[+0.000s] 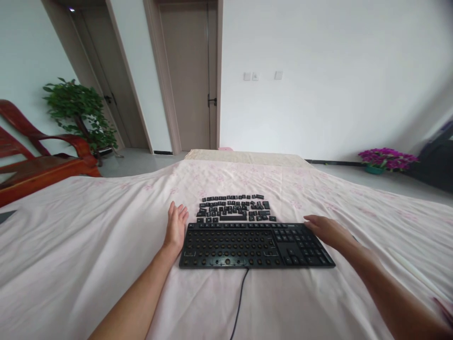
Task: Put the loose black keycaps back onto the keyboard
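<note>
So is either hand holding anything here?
Nothing is held. The left hand lies flat beside the keyboard; the right hand rests open at its far right corner.

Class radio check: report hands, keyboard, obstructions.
Left hand open at keyboard left edge; right hand open on its right end. Loose keycaps behind. Nothing blocking.

One black plastic corded keyboard (256, 244), most main-block keys stripped, number-pad keys on. One loose group of black plastic keycaps (235, 208) laid in about five rows behind it; too small to count singly. Two bare hands: left (176, 226), right (327, 230). One pale pink floral bedsheet (88, 245). Two closed beige doors (189, 75). One red wooden chair (38, 160). One green potted plant (79, 111). One pot of purple flowers (385, 159). Three white wall switches (262, 75).
</note>
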The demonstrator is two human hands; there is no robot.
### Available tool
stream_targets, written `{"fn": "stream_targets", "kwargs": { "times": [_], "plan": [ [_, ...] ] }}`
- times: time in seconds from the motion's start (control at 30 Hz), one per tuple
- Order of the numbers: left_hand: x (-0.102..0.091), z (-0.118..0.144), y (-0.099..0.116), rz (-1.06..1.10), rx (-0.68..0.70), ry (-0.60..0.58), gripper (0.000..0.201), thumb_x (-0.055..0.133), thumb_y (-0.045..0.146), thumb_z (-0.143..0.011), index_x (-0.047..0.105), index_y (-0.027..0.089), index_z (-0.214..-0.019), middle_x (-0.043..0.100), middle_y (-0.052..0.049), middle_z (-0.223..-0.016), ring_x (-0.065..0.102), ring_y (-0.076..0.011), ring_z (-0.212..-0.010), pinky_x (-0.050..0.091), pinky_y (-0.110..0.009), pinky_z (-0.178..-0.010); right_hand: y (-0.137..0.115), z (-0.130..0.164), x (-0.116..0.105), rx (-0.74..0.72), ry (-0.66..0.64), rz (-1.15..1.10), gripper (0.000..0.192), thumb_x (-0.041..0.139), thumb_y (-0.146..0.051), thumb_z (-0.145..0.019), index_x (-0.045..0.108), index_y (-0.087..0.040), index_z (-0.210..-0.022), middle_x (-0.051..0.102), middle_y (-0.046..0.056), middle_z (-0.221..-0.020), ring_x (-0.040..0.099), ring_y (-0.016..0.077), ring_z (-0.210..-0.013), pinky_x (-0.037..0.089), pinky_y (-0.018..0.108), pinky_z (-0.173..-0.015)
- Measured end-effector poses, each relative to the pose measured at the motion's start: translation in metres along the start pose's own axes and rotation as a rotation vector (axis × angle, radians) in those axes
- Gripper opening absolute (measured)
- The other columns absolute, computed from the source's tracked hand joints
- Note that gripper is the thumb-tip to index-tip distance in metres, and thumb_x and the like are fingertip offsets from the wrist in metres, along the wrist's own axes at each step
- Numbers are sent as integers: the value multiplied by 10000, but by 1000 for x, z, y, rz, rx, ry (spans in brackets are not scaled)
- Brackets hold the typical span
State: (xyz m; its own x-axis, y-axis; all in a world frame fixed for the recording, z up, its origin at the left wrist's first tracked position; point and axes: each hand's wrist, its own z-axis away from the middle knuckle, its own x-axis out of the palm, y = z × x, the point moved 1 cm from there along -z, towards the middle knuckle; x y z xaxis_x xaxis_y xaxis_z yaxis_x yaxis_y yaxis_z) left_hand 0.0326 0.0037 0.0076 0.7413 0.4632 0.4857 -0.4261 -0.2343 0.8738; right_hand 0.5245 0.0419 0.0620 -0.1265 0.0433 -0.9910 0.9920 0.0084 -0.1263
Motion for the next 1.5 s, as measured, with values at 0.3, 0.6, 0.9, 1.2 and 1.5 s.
{"fn": "stream_targets", "kwargs": {
  "times": [0.3, 0.6, 0.9, 1.2, 1.5],
  "plan": [
    [-30, -34, 0, -366, 245, 99, 604, 637, 369, -833, 475, 232, -1398, 550, -149, -1356, 582, -233, -1199, 511, -393, -972, -175, -31, -28, -600, 204, -279, 172, 611, -302, -878, 776, -254, -883, 752, 32, -981, 651, 225, -986, 467, 334, -915],
    [-33, -31, 3, -655, 308, 102, 540, 548, 315, -880, 470, 199, -1402, 580, -138, -1324, 611, -219, -1133, 472, -388, -1003, -275, -69, 1, -641, 60, -260, 211, 613, -206, -867, 783, -230, -988, 746, 57, -1041, 646, 230, -1022, 465, 300, -907],
    [-32, -33, 4, -634, 280, 123, 565, 574, 310, -860, 464, 201, -1403, 578, -133, -1325, 626, -214, -1067, 472, -382, -975, -313, -99, 22, -671, 32, -208, 173, 661, -233, -864, 790, -243, -978, 747, 52, -1027, 618, 221, -1058, 454, 284, -904],
    [-33, -37, 1, -584, 278, 148, 556, 619, 311, -833, 509, 226, -1371, 608, -118, -1288, 641, -215, -1001, 490, -380, -934, -365, -111, 32, -780, -6, -43, 189, 725, -256, -826, 789, -259, -1004, 749, 62, -1048, 553, 255, -1133, 391, 328, -945],
    [-35, -40, -1, -612, 300, 141, 545, 606, 307, -844, 512, 223, -1375, 600, -122, -1306, 631, -224, -1025, 472, -392, -960, -377, -114, 43, -836, -42, 31, 214, 701, -167, -780, 806, -222, -959, 757, 107, -985, 534, 305, -1131, 353, 377, -938]
  ]
}}
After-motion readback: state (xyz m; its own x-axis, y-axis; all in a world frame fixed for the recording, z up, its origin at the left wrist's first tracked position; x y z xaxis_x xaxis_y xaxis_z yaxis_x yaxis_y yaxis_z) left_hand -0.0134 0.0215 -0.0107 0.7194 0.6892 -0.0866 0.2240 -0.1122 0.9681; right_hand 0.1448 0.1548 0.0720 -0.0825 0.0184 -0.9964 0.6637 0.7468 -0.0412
